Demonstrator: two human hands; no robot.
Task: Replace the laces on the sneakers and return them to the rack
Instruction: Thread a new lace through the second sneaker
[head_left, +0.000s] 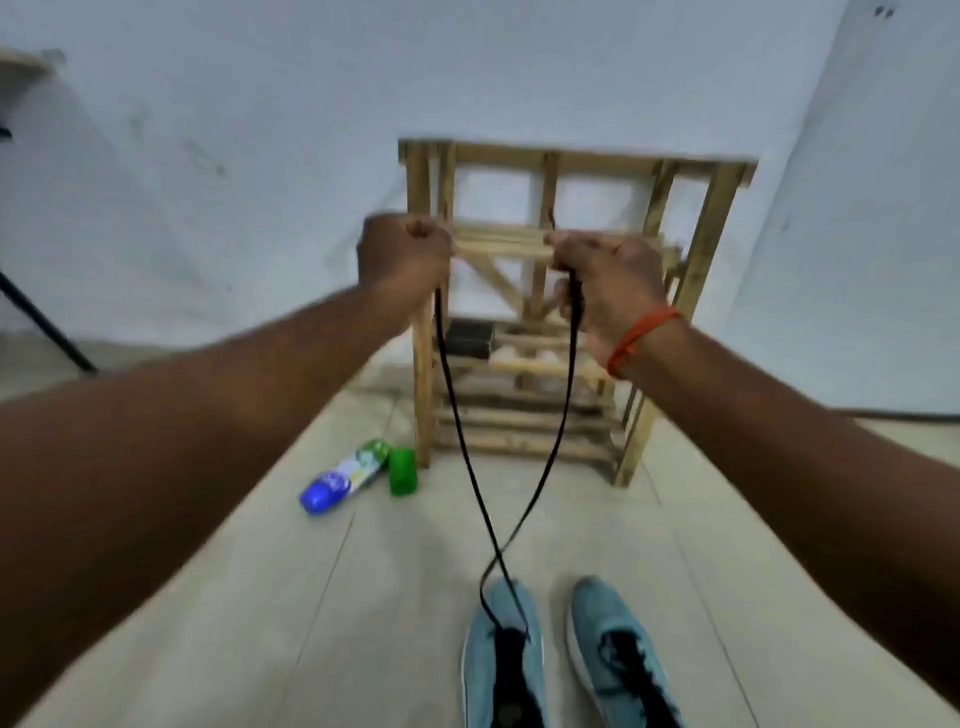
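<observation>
Gripping the black lace (470, 478) ends in my fisted left hand (405, 254) and right hand (605, 280) at frame centre, I hold both strands taut, probably to even them above the sneaker (501, 660) at bottom centre, before the rack (711, 249).

Spray bottle (347, 477) lying on its side on pale tiled floor (260, 597), blue end toward camera, green end away. Green cap (402, 471) standing upright just beside that green end; touching or not, can't tell. Plain whitish wall (260, 104) behind, a few dark marks on it. Black slanted leg (41, 327) at far left, foot on floor. Blurred tabletop edge (23, 65) top left.
</observation>
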